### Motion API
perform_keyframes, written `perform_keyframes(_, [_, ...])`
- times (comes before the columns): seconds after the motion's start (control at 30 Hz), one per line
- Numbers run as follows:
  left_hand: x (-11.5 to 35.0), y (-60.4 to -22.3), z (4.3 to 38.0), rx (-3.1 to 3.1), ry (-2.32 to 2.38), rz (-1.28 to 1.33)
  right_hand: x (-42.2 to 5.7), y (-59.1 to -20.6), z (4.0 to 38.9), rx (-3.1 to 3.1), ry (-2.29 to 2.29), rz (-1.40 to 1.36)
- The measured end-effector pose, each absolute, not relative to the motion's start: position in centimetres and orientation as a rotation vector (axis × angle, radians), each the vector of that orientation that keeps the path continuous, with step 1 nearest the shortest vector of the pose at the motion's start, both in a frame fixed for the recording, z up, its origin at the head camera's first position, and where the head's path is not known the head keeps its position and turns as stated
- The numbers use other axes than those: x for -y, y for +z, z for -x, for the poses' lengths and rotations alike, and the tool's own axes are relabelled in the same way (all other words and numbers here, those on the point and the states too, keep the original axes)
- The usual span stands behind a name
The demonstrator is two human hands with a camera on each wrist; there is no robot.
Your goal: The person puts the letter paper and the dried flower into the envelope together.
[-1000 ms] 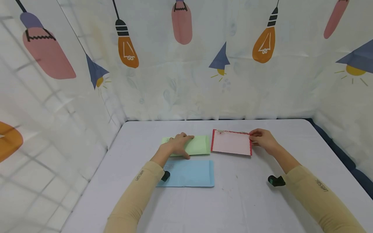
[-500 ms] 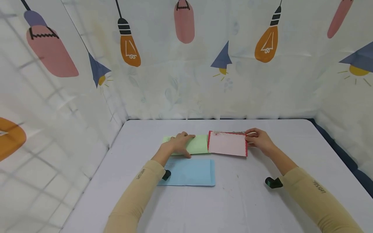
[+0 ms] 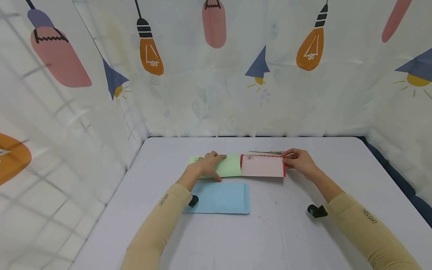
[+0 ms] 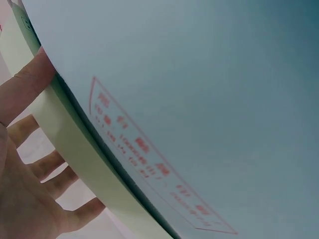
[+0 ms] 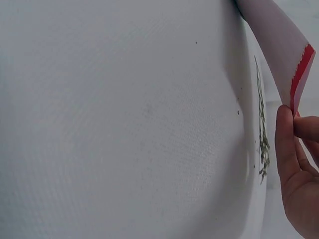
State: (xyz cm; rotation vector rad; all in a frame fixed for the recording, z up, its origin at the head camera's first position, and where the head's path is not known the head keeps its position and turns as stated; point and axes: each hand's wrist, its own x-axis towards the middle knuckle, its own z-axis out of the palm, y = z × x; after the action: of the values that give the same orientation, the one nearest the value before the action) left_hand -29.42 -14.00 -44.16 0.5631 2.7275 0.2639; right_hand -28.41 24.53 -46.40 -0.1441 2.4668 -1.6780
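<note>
A white table point(image 3: 276, 240) fills the space in front of the person, with a curtain point(image 3: 216, 75) printed with coloured bulbs hanging behind it and to both sides. The blue envelope point(image 3: 221, 198) lies flat near the middle of the table, and everything else can be placed from it.

Just beyond the blue envelope, on its far side, lies the green envelope point(image 3: 227, 166). The left hand point(image 3: 207, 167) rests flat on the green one, fingers spread and pressing it down, holding nothing. From the left wrist view the blue envelope point(image 4: 209, 109) shows a red printed box, with the green edge point(image 4: 75, 149) past it and the fingers point(image 4: 30, 149) splayed.

Beyond the blue envelope's far right corner is the pink card point(image 3: 262, 166) with its red zigzag border. The right hand point(image 3: 298, 161) pinches the card's right edge between thumb and fingers. In the right wrist view the card point(image 5: 279, 45) curls up off the table, its red edge by the thumb point(image 5: 286, 144). A thin dried sprig point(image 3: 266, 152) lies on the table just behind the card.

A second ago the card sat apart from the green envelope, with table showing between them. Now its left edge meets or slightly overlaps the green envelope's right end, and it looks lifted and tilted flatter to the eye. I judge the card is being brought to the green envelope's mouth, which the left hand steadies.
</note>
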Motion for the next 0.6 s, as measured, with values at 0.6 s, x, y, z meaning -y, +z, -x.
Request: perform_keyframes(0.6, [13.6,-43.9,29.6,-2.721,0.207,-0.579,-23.4,-45.8,29.6,-2.549,-1.538,0.076])
